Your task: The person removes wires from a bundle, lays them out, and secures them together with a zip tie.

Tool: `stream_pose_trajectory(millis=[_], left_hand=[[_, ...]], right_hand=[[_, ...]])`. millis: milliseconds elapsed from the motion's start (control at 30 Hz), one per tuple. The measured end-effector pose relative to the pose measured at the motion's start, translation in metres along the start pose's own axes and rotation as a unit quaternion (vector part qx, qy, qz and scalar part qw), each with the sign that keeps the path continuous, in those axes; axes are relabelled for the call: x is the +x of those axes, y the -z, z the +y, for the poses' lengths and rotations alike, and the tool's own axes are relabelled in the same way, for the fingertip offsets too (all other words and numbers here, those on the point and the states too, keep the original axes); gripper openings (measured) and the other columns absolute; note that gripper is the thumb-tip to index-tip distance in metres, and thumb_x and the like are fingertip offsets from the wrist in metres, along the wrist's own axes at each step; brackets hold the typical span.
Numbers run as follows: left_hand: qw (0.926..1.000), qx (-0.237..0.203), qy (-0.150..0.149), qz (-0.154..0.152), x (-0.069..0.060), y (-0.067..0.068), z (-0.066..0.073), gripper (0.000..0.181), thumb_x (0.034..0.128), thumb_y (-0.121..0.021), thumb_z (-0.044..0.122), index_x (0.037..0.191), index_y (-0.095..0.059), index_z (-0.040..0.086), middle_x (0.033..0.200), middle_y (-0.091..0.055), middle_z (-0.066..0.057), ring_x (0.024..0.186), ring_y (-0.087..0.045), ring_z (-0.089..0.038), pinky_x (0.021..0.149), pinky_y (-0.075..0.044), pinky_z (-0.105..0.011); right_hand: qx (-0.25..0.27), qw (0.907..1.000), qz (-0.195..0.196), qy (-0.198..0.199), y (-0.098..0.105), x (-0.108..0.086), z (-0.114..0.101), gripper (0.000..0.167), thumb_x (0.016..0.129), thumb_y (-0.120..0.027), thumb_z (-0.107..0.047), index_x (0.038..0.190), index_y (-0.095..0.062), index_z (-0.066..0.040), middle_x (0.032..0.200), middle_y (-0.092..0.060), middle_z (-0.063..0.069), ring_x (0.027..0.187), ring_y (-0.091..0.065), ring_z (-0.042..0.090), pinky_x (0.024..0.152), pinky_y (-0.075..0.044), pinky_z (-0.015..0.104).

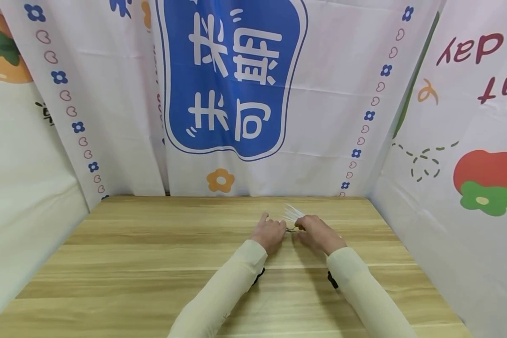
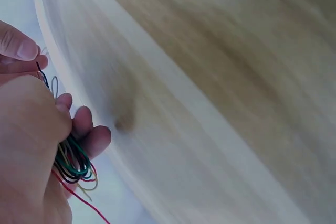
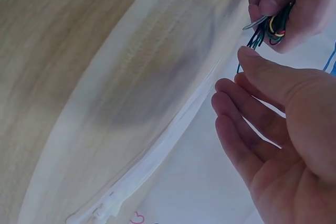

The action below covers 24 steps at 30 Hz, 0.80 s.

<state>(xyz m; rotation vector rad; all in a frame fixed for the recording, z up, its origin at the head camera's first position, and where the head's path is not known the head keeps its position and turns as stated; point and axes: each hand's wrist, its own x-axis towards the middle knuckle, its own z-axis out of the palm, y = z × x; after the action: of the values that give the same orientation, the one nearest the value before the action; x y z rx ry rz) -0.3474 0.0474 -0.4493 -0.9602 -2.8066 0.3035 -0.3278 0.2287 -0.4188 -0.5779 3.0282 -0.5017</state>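
A coiled bundle of thin wires (image 2: 75, 161) in green, black, red and yellow lies in my left hand (image 1: 270, 233), its fingers curled round it. A loose red wire end (image 2: 86, 202) hangs below the bundle in the left wrist view. My right hand (image 1: 319, 233) is close on the right, thumb and forefinger pinching the dark wire ends (image 3: 239, 67) that stick out from the bundle. The other fingers (image 3: 236, 135) of that hand are loosely bent. Both hands are low over the table, and part of the coil is hidden in the left palm.
White thin strips, apparently cable ties (image 1: 293, 212), lie on the wood-grain table (image 1: 152, 263) just beyond my right hand. A printed white curtain (image 1: 329, 117) hangs along the table's back edge, with more cloth at both sides. Black bands show under both sleeves (image 1: 350, 267).
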Motion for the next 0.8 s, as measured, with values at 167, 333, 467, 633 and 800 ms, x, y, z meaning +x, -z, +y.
stream_pose_trajectory(millis=[167, 333, 467, 633, 800], left_hand=[[0.9990, -0.022, -0.035, 0.019, 0.001, 0.000, -0.007, 0.016, 0.1003, -0.067, 0.021, 0.113, -0.061, 0.013, 0.099, -0.076, -0.002, 0.092, -0.074, -0.018, 0.092, -0.057, -0.034], [0.9959, -0.071, -0.052, 0.023, 0.001, 0.001, -0.012, 0.018, 0.0962, -0.070, 0.014, 0.111, -0.059, 0.010, 0.094, -0.074, -0.004, 0.086, -0.073, -0.020, 0.079, -0.061, -0.034], [0.9950, -0.085, -0.051, 0.010, 0.000, 0.003, -0.014, 0.019, 0.0970, -0.069, 0.013, 0.114, -0.059, 0.010, 0.094, -0.073, -0.004, 0.085, -0.072, -0.020, 0.077, -0.061, -0.034], [0.9942, -0.097, -0.044, -0.014, -0.003, 0.007, -0.016, 0.024, 0.0981, -0.071, 0.015, 0.118, -0.059, 0.011, 0.098, -0.073, -0.004, 0.088, -0.072, -0.019, 0.078, -0.061, -0.032], [0.9922, -0.116, -0.040, -0.018, -0.006, 0.009, -0.018, 0.022, 0.0984, -0.071, 0.014, 0.116, -0.059, 0.010, 0.094, -0.072, -0.003, 0.084, -0.070, -0.017, 0.074, -0.059, -0.030]], right_hand=[[-0.006, 0.9992, 0.020, 0.035, 0.001, 0.002, 0.000, 0.021, 0.094, -0.077, -0.004, 0.114, -0.074, 0.004, 0.107, -0.077, 0.018, 0.098, -0.073, 0.031, 0.092, -0.060, 0.046], [-0.014, 0.9979, 0.030, 0.055, 0.002, 0.004, 0.000, 0.015, 0.094, -0.076, -0.003, 0.108, -0.075, 0.002, 0.098, -0.076, 0.013, 0.089, -0.071, 0.024, 0.085, -0.060, 0.041], [-0.015, 0.9977, 0.028, 0.059, 0.003, 0.004, 0.000, 0.011, 0.095, -0.076, -0.001, 0.106, -0.076, 0.000, 0.097, -0.076, 0.011, 0.087, -0.070, 0.021, 0.082, -0.060, 0.039], [-0.017, 0.9981, 0.022, 0.055, 0.004, 0.005, -0.001, 0.011, 0.095, -0.075, 0.000, 0.106, -0.077, -0.001, 0.099, -0.077, 0.011, 0.090, -0.071, 0.020, 0.084, -0.060, 0.039], [-0.015, 0.9972, 0.035, 0.064, 0.003, 0.005, -0.005, 0.009, 0.095, -0.076, -0.001, 0.104, -0.077, -0.002, 0.098, -0.078, 0.011, 0.089, -0.072, 0.021, 0.083, -0.061, 0.039]])
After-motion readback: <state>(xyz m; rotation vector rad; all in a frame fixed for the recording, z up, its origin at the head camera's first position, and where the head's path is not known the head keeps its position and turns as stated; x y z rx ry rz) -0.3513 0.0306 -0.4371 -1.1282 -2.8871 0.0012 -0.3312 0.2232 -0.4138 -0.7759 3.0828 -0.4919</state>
